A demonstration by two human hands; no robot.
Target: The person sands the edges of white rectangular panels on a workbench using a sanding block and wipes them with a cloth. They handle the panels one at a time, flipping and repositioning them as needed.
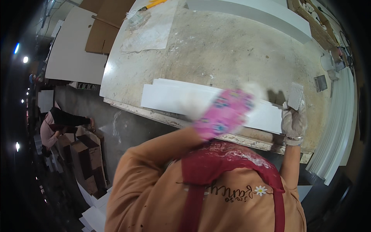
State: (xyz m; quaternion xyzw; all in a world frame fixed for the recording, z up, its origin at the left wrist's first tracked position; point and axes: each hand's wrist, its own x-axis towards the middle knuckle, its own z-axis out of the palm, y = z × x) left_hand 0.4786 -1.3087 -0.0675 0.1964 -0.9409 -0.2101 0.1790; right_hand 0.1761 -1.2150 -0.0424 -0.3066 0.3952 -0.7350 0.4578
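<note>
My left hand [255,90], in a white glove with a pink patterned sleeve cover above it, is blurred by motion over a stack of long white panels [171,94]. Whether its fingers hold anything cannot be made out. At the stack's right end, my right hand [294,123], in a soiled knit glove, grips a flat grey-white rectangular block [295,95] that stands up from the fingers. The panels lie along the near edge of a stained worktable [226,52]. A pale blur [191,104] crosses them left of the sleeve cover.
A long white box-shaped piece [252,18] spans the table's far side. Yellow-handled pliers [152,5] lie far left on a thin sheet. White strips [333,124] line the right side, near a small grey plate [320,83]. A person [53,127] bends by cardboard boxes [85,162] at left.
</note>
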